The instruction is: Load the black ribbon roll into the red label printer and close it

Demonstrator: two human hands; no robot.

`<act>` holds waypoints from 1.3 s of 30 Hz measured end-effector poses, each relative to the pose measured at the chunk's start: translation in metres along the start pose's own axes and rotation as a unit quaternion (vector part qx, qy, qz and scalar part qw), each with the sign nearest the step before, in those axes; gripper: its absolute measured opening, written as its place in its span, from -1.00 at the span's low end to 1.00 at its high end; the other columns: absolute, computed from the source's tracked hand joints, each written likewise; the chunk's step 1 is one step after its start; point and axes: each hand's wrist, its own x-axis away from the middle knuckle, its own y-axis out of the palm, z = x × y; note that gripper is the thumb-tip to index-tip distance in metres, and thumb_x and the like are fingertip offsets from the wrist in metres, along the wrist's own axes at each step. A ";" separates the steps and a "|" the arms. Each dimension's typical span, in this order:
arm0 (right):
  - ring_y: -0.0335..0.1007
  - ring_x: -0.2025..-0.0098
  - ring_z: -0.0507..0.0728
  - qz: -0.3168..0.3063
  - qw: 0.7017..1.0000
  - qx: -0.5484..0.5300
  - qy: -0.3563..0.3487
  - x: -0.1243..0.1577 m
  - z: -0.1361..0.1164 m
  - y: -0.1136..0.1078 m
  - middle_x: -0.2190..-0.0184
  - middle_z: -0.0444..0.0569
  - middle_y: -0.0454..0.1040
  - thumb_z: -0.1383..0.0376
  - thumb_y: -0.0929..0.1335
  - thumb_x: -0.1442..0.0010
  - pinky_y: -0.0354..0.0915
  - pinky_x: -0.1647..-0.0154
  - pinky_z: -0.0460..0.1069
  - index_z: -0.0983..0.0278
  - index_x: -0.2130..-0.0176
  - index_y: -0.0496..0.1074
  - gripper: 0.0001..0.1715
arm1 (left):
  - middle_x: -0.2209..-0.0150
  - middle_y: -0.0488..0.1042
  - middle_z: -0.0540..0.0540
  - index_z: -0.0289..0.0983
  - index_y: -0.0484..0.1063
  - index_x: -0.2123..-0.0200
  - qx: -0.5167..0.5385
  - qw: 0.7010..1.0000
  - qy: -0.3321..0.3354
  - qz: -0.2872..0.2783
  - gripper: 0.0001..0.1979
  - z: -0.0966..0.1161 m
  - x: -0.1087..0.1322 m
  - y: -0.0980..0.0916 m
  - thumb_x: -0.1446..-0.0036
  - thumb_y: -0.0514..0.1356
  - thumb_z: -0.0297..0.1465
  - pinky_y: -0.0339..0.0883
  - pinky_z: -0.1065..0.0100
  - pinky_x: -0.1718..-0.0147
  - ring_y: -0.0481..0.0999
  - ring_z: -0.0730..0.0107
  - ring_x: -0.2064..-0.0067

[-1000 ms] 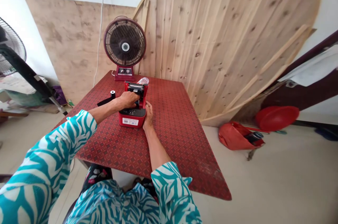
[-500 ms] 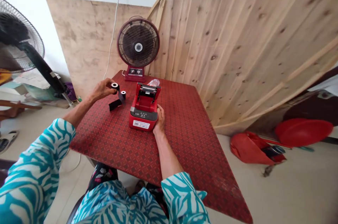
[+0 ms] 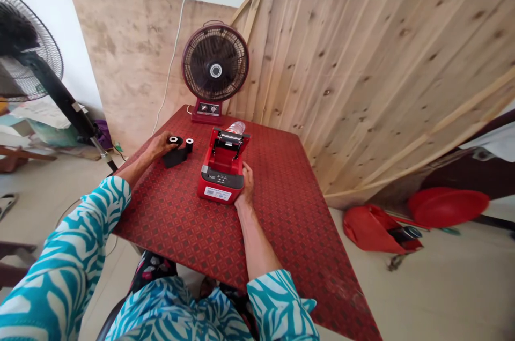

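A small red label printer [image 3: 222, 166] with its lid open stands on the red patterned table [image 3: 281, 207]. My right hand [image 3: 245, 186] rests against the printer's right side, fingers wrapped on its edge. My left hand [image 3: 160, 145] reaches out to the left of the printer and holds a black ribbon roll [image 3: 174, 141] down at the table. A second black roll [image 3: 189, 144] stands right beside it, with black ribbon film [image 3: 174, 158] lying between and in front of them.
A dark red desk fan [image 3: 214, 70] stands at the table's far edge, a clear bottle [image 3: 235, 127] behind the printer. A standing fan [image 3: 28, 57] is at left. Wooden boards lean on the wall. A red bag [image 3: 372, 228] and red basin [image 3: 446, 207] lie on the floor at right.
My left hand left the printer's inside with a black roll, swung out to the left, and has now lowered it to the table beside the other roll. My right hand stayed on the printer.
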 end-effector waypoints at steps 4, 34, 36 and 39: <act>0.41 0.21 0.08 -0.007 1.000 0.010 -0.009 -0.003 0.006 -0.001 0.18 -0.07 0.55 -0.10 0.32 -0.09 0.30 0.17 -0.02 0.23 -0.04 0.42 -0.34 | 0.04 0.57 -0.15 -0.29 0.50 0.02 0.026 0.999 0.021 0.022 -0.61 0.018 0.005 -0.010 -0.11 0.12 -0.27 0.35 0.31 0.01 0.52 0.17 0.01; 0.40 0.18 0.07 -0.014 1.000 -0.027 -0.005 -0.002 0.003 0.001 0.10 -0.06 0.53 -0.05 0.34 -0.08 0.30 0.12 -0.01 0.21 0.02 0.43 -0.43 | 0.43 0.48 -0.02 -0.28 0.47 0.21 0.315 0.940 0.055 -0.119 -0.53 0.096 0.046 -0.040 0.06 0.33 -0.04 0.32 0.41 0.43 0.43 0.43 0.45; 0.40 0.19 0.06 -0.014 1.000 -0.027 -0.004 -0.004 0.005 0.000 0.09 -0.06 0.53 -0.06 0.34 -0.08 0.29 0.12 -0.01 0.21 0.01 0.43 -0.42 | 0.48 0.44 0.01 -0.27 0.45 0.23 0.384 0.911 0.032 -0.145 -0.54 0.101 0.061 -0.040 0.10 0.39 -0.09 0.30 0.44 0.49 0.40 0.48 0.50; 0.39 0.22 0.05 -0.016 1.000 -0.023 -0.004 -0.004 0.006 0.000 0.08 -0.07 0.52 -0.05 0.34 -0.09 0.28 0.15 -0.02 0.21 0.01 0.43 -0.42 | 0.47 0.46 0.01 -0.25 0.46 0.19 0.444 0.879 0.012 -0.176 -0.60 0.113 0.079 -0.034 0.05 0.39 -0.18 0.33 0.44 0.51 0.44 0.47 0.49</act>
